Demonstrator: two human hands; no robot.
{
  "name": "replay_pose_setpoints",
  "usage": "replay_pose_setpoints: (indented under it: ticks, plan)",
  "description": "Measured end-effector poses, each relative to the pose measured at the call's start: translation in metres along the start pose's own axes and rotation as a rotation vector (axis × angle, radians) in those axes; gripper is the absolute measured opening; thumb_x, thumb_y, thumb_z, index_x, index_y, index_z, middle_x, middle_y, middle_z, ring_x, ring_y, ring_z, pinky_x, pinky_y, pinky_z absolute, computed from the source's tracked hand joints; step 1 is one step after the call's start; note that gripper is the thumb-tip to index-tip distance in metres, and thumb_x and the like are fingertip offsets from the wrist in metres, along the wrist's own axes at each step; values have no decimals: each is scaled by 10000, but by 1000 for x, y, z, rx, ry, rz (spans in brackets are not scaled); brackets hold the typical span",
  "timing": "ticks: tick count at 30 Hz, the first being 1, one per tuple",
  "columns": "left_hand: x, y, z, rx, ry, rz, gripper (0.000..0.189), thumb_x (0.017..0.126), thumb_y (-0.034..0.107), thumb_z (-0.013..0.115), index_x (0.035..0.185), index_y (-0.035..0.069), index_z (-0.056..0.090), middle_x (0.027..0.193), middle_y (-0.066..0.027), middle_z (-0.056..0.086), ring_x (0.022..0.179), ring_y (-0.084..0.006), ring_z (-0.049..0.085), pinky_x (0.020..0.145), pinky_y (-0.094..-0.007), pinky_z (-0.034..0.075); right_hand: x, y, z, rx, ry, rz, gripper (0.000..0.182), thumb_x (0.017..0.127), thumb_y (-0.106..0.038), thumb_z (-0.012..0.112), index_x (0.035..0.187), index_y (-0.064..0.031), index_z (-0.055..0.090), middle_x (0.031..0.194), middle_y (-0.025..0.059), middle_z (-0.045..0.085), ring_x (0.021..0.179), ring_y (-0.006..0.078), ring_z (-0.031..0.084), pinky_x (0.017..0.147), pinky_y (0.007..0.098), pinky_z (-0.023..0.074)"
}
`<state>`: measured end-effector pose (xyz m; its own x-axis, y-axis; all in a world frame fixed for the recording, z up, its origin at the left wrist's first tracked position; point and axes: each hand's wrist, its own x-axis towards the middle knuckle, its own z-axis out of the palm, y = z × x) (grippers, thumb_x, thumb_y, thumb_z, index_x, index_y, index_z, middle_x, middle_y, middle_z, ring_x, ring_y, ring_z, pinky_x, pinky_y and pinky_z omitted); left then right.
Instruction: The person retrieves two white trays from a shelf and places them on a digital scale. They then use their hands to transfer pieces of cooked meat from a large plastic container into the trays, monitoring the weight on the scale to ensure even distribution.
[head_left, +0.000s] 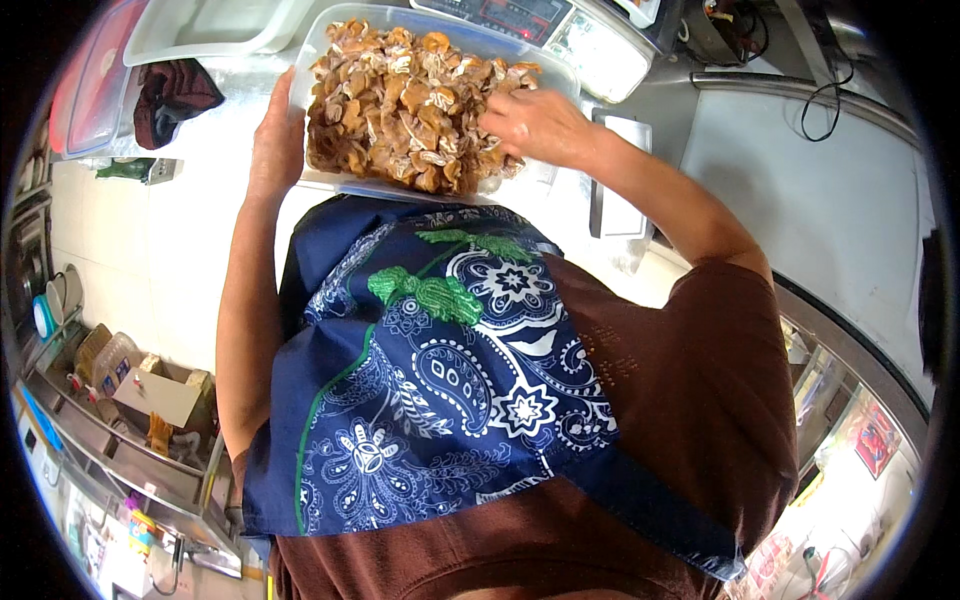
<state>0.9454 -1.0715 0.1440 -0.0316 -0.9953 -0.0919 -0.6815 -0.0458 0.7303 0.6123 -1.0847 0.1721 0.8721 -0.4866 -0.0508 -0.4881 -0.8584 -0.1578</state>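
Note:
A clear plastic container (360, 184) holds a heap of brown cooked pieces (409, 105) with pale, frilly edges, perhaps sliced offal. Along the container's left wall lies my left hand (276, 146), gripping its side. My right hand (536, 126) reaches over the right end of the heap. Its fingers are bent down among the pieces, and their tips are hidden, so whether they pinch anything does not show. At the container's lower right corner, part of the bottom shows through.
Behind the container stands a digital scale (517, 19) with a lit display. To the left are an empty white tray (202, 34), a dark cloth (169, 101) and a red-and-clear tub (90, 82). A white box (622, 176) sits right, near a steel-edged counter (810, 187) with a black cable (821, 112).

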Motion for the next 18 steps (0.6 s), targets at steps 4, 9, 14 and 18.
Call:
replay_pose_setpoints:
  ticks: [4, 9, 14, 18]
  plan:
    - [9, -57, 14, -73, -12, 139, 615, 834, -74, 404, 1422, 56, 282, 1327, -224, 478, 1197, -343, 495, 1008, -376, 393, 5, -20, 3, -174, -108, 40, 106, 674, -172, 628, 727, -122, 551, 734, 21, 486, 747, 196, 488, 649, 338, 394]
    - [7, -48, 18, -243, -6, 86, 575, 836, -69, 362, 1404, 6, 309, 1358, -244, 437, 1267, -366, 420, 1054, -388, 329, -1, -34, 25, -93, 67, -51, 96, 680, -79, 587, 630, -46, 512, 653, 73, 451, 605, 201, 473, 530, 361, 407]
    - [3, -7, 1, -177, -21, 52, 589, 828, -88, 358, 1400, 41, 311, 1293, -266, 485, 1180, -412, 485, 979, -417, 392, -9, -42, 8, -28, 97, 0, 143, 699, -112, 564, 736, 20, 523, 645, 150, 524, 515, 251, 588, 408, 375, 445]
    - [1, -5, 0, -148, -1, 81, 639, 801, -121, 376, 1408, 65, 300, 1267, -267, 503, 1133, -435, 508, 937, -433, 419, -8, -52, 15, -143, 69, 94, 171, 713, -151, 555, 766, 9, 524, 663, 153, 556, 522, 256, 605, 419, 370, 445]
